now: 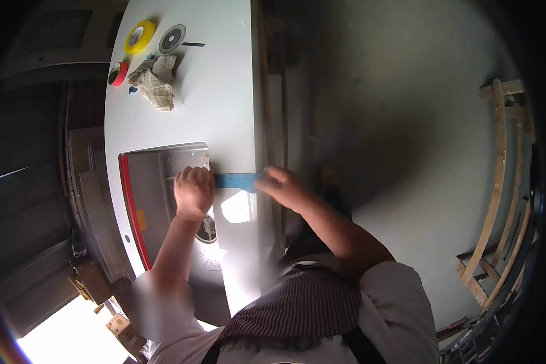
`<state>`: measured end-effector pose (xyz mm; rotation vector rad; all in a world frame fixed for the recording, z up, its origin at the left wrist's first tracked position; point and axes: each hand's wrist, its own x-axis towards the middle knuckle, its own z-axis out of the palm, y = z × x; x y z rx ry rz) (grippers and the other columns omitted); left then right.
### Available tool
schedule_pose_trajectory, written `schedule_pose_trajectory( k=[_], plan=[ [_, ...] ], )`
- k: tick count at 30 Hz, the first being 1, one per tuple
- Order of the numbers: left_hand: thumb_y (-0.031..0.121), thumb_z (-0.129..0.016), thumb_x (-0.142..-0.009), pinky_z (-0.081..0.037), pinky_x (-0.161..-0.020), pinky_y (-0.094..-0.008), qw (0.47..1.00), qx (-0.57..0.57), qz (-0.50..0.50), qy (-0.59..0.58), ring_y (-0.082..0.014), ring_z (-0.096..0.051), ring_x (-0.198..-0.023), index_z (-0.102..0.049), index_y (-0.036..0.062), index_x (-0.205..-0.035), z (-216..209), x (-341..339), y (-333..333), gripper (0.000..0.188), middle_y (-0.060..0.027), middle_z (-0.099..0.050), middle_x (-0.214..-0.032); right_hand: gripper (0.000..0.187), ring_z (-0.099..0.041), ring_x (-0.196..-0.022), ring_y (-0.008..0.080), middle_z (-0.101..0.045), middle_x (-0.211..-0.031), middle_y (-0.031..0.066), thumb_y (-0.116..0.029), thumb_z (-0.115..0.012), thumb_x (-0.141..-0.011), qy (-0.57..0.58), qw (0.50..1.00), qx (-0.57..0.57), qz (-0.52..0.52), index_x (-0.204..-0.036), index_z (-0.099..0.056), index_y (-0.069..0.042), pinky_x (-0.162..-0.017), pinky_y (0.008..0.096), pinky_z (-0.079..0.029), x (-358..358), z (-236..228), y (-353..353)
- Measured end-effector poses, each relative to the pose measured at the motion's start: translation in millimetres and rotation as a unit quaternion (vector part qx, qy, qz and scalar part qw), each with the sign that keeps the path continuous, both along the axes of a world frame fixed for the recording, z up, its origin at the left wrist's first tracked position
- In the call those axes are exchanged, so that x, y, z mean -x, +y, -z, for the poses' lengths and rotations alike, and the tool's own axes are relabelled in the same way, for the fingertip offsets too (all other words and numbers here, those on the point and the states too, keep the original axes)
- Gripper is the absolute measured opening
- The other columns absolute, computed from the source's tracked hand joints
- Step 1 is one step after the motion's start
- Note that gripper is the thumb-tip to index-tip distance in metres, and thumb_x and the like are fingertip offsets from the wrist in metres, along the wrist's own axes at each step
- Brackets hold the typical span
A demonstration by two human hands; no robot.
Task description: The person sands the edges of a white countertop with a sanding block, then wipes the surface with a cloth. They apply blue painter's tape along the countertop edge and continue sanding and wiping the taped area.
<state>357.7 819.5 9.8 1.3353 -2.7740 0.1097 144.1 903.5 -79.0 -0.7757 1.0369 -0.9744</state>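
Observation:
A flat blue strip stretches across the narrow white band between the cutout and the outer edge of a large white panel. At its left end my left hand is closed, with the fingers curled over the inner edge of the cutout. My right hand, slightly blurred, pinches the strip's other end by the panel's outer edge. Whether the strip is tape or an abrasive band I cannot tell. The cutout has rounded corners and a red strip along its left side.
On the panel's far part lie a yellow tape roll, a grey disc, a small dark blade-like piece, a red roll and a crumpled beige cloth. A wooden frame stands at the right on the grey floor.

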Motion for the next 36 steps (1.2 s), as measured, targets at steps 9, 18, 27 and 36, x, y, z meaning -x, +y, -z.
schedule_pose_trajectory(
  k=[9, 18, 27, 36],
  plan=[
    [0.004, -0.057, -0.077, -0.044, -0.059, -0.0429, 1.000, -0.009, 0.003, 0.015, -0.0281, -0.054, -0.062, -0.053, 0.0127, -0.065, 0, -5, 2, 0.016, -0.0088, -0.054, -0.065, 0.029, -0.052, -0.064, 0.0133, -0.056, -0.068, 0.0069, -0.031, -0.067, -0.089, 0.067, 0.998, 0.020, -0.006, -0.080, -0.059, -0.004, -0.059, 0.0328, -0.044, 1, 19, 6],
    [0.003, -0.060, -0.077, -0.043, -0.059, -0.0437, 1.000, -0.009, 0.016, 0.004, -0.0306, -0.052, -0.060, -0.049, 0.0086, -0.067, -1, -8, 12, 0.016, -0.0090, -0.053, -0.068, 0.024, -0.056, -0.067, 0.0178, -0.060, -0.072, 0.0082, -0.026, -0.065, -0.089, 0.072, 0.996, 0.020, -0.050, -0.088, -0.064, -0.003, -0.063, 0.0349, -0.046, 4, 3, 10],
    [0.005, -0.059, -0.077, -0.045, -0.061, -0.0421, 0.997, -0.040, 0.050, 0.047, -0.0275, -0.053, -0.065, -0.054, 0.0121, -0.074, 3, -7, 36, 0.009, -0.0066, -0.053, -0.070, 0.025, -0.058, -0.068, 0.0197, -0.061, -0.074, 0.0119, -0.025, -0.065, -0.089, 0.089, 0.995, 0.020, -0.034, -0.081, -0.062, -0.002, -0.064, 0.0355, -0.046, -3, 11, 21],
    [0.009, -0.061, -0.075, -0.044, -0.062, -0.0386, 0.993, -0.037, 0.106, 0.030, -0.0237, -0.057, -0.070, -0.056, 0.0127, -0.081, 2, 7, 54, 0.009, -0.0040, -0.057, -0.074, 0.027, -0.052, -0.065, 0.0158, -0.056, -0.069, 0.0073, -0.026, -0.066, -0.089, 0.126, 0.990, -0.027, -0.057, -0.078, -0.058, -0.003, -0.059, 0.0342, -0.043, -7, 40, 42]
  ],
)
